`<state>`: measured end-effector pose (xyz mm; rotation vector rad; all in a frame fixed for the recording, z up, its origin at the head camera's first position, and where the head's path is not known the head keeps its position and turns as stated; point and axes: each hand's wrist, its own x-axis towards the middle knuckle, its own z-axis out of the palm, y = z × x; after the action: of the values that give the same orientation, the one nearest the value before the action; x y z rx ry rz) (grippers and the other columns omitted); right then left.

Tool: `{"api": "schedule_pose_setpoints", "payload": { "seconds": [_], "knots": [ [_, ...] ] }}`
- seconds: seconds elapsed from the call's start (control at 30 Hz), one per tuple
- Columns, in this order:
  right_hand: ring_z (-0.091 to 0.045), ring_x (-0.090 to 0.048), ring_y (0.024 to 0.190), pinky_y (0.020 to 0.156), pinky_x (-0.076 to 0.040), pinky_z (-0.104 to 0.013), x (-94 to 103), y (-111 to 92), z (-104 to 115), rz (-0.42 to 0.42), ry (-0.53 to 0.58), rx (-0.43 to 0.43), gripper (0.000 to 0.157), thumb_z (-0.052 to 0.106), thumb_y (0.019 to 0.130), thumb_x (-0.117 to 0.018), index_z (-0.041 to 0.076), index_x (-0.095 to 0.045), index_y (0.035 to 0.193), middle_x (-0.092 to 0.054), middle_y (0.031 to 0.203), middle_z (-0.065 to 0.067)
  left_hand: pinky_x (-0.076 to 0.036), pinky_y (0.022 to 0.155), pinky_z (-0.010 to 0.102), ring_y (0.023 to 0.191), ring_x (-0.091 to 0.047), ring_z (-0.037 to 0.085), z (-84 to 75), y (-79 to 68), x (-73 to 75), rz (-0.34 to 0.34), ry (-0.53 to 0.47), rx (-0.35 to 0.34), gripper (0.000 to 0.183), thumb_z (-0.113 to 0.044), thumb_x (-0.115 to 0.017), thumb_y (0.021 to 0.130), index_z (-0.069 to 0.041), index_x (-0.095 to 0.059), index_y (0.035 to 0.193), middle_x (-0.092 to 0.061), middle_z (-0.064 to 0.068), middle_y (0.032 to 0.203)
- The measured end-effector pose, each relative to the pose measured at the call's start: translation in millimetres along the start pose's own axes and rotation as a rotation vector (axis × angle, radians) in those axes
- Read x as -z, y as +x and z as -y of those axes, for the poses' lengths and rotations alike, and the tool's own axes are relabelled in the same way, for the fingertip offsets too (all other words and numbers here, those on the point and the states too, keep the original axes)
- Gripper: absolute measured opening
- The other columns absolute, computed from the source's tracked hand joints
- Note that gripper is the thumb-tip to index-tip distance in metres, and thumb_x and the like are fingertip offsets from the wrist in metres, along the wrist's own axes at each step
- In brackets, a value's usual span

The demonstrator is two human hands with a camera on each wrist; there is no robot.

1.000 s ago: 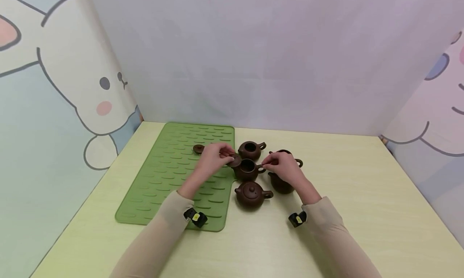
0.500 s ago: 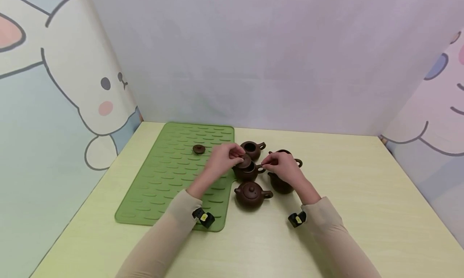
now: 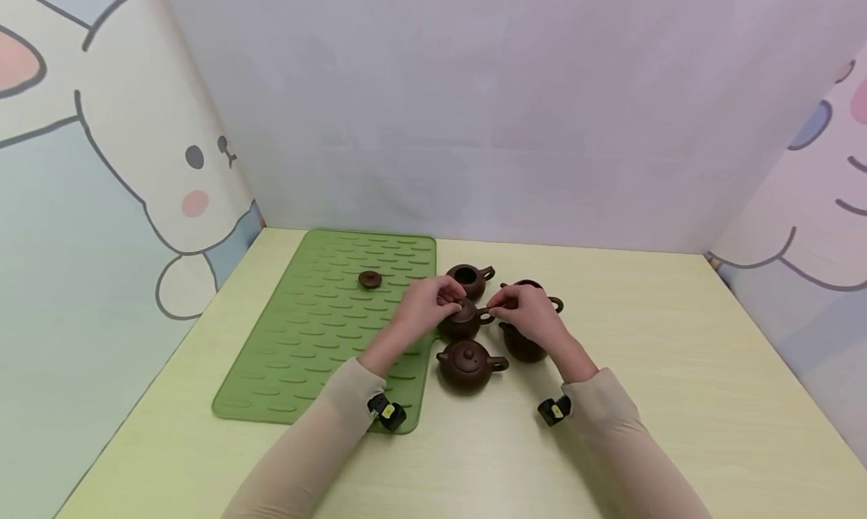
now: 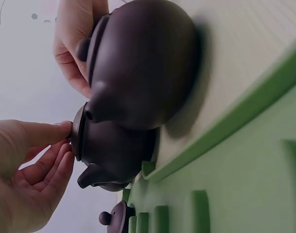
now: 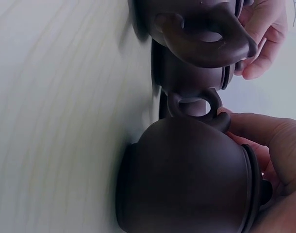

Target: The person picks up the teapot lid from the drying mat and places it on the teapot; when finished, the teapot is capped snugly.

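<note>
A dark brown teapot stands at the right edge of the green mat. Its lid sits over the mouth, and my left hand pinches the lid's knob between thumb and fingers. Thumb and fingertips of my right hand pinch the teapot's handle from the other side. Just in front is a lidded teapot, its spout toward the mat. Behind, a teapot without a lid shows its dark opening. Another lid lies knob up on the mat.
The green ridged mat covers the left part of the pale wooden table. Under my right hand stands a teapot, with another teapot's handle showing behind it. A pale curtain wall closes off the back.
My left hand has moved right with the lid, from beside the teapot's spout to over its mouth, and lowered it there. The right hand has stayed at the handle.
</note>
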<state>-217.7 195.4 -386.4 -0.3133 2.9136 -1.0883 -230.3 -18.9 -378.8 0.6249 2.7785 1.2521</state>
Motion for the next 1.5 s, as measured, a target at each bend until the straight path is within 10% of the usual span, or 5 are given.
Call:
{"api": "schedule_pose_setpoints", "payload": {
  "seconds": [0.73,1.5],
  "knots": [
    [-0.022,-0.069,0.088,0.076,-0.052,-0.03,32.2,-11,-25,-0.183,0.04,-0.003,0.013,0.014,0.093,-0.07,0.008,-0.075,0.103,-0.076,0.1,-0.009,-0.059,0.083,0.037,0.099,-0.068,0.023,32.1,7.5,37.1,-0.083,-0.05,0.056,0.015,-0.01,-0.07,0.093,-0.008,-0.071,0.108,-0.073,0.007,0.108],
    [-0.037,-0.07,0.104,0.084,-0.055,-0.04,47.6,-23,-60,-0.228,0.006,-0.103,0.024,0.012,0.094,-0.068,0.0,-0.071,0.114,-0.074,0.109,-0.02,-0.058,0.085,0.039,0.102,-0.067,0.028,64.0,19.2,28.5,-0.039,-0.065,0.187,0.019,-0.004,-0.071,0.09,-0.005,-0.07,0.109,-0.071,0.014,0.11]
  ]
}}
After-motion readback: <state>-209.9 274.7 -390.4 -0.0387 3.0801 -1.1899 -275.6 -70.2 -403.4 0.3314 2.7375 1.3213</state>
